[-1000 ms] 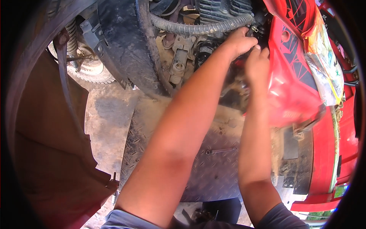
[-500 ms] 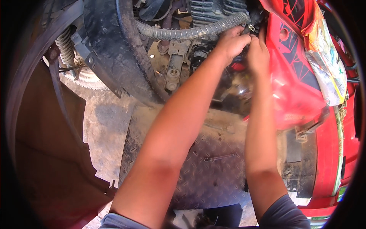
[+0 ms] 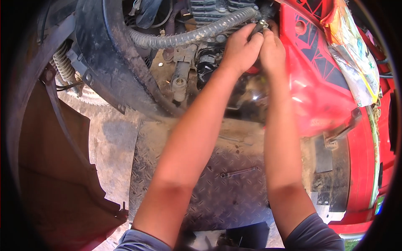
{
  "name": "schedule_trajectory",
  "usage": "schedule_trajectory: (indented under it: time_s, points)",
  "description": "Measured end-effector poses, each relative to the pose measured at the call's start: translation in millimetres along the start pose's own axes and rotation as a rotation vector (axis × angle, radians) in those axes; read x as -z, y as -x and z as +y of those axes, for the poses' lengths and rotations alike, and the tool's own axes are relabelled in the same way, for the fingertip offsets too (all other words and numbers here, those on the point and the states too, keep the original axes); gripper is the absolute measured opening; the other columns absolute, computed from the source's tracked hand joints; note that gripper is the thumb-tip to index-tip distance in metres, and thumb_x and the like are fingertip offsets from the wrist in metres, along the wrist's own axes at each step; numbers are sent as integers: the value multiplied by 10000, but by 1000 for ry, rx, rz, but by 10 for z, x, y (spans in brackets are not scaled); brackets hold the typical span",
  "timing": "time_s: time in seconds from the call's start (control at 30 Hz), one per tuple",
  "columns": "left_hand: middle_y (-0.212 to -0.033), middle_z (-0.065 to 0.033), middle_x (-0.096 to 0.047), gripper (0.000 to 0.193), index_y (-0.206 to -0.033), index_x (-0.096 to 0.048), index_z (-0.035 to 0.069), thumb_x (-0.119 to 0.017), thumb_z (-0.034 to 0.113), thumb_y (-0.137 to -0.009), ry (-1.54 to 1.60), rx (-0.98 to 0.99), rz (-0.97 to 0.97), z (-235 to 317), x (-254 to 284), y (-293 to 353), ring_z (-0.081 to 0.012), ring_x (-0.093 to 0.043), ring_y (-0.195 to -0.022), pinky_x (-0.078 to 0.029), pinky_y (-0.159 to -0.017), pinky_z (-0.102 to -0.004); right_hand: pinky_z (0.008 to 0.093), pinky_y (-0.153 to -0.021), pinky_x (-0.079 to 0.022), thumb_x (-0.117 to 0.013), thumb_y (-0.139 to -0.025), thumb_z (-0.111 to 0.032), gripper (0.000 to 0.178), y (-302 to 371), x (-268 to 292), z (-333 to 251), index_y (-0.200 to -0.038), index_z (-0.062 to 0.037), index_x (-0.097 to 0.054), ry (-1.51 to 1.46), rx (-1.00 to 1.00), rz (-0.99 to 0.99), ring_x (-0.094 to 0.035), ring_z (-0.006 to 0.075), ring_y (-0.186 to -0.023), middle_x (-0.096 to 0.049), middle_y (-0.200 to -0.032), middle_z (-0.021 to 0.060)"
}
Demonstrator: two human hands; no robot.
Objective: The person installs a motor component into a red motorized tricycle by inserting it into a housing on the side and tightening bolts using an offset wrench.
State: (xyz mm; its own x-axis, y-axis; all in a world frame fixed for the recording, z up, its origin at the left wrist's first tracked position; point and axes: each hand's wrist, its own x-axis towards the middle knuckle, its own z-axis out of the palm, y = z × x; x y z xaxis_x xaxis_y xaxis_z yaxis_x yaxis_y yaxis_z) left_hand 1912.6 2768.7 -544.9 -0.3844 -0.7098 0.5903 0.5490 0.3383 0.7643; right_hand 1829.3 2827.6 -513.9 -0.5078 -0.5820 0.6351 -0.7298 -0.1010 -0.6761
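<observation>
Both my hands meet beside a dark engine, close to the end of a grey corrugated hose. My left hand is closed on a small dark piece with a shiny metal end; its exact kind cannot be made out. Close against it on the right, my right hand has its fingers curled together at the metal end, and what they grip is hidden. A red body panel stands just right of that hand. The finned engine block lies beyond the hose.
A wrench lies on the dark tread-plate floor between my forearms. At left are a black fender, a coil spring and a brown panel. A colourful plastic bag hangs over the red bodywork.
The view has shifted slightly, so the engine and hose sit further left. My hands stay together by the hose end, and the small dark piece with its metal tip shows more plainly.
</observation>
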Motion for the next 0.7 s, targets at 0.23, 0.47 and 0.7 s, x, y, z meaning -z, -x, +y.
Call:
schedule_trajectory:
  time_s: [0.23, 0.47, 0.7]
  points:
    - [-1082, -31, -682, 334, -1219, -672, -4, -580, 134, -929, 263, 78, -35, -87, -19, -47, -126, -606, -998, -459, -935, -277, 460, -1044, -432, -392, -1025, -400, 574, 57, 42, 85, -1385, 24, -537, -60, -36, -5, -600, 464, -1220, -638, -1220, 351]
    - [-1169, -73, -669, 386, -1241, -638, -29, -576, 185, -925, 28, 83, -18, -126, 31, -113, -154, -569, -1098, -418, -1007, -298, 539, -1067, -414, -382, -1049, -454, 664, 340, 116, -30, -1313, 135, -541, 200, -207, 76, -544, 542, -1246, -597, -1250, 415]
    - [-1073, -44, -685, 300, -1189, -654, -18, -582, 137, -943, 119, 89, -9, -161, 19, -103, -126, -619, -988, -480, -919, -280, 468, -980, -486, -589, -906, -451, 626, 11, 54, -41, -1128, 128, -676, 79, -309, 51, -657, 473, -1144, -677, -1102, 388]
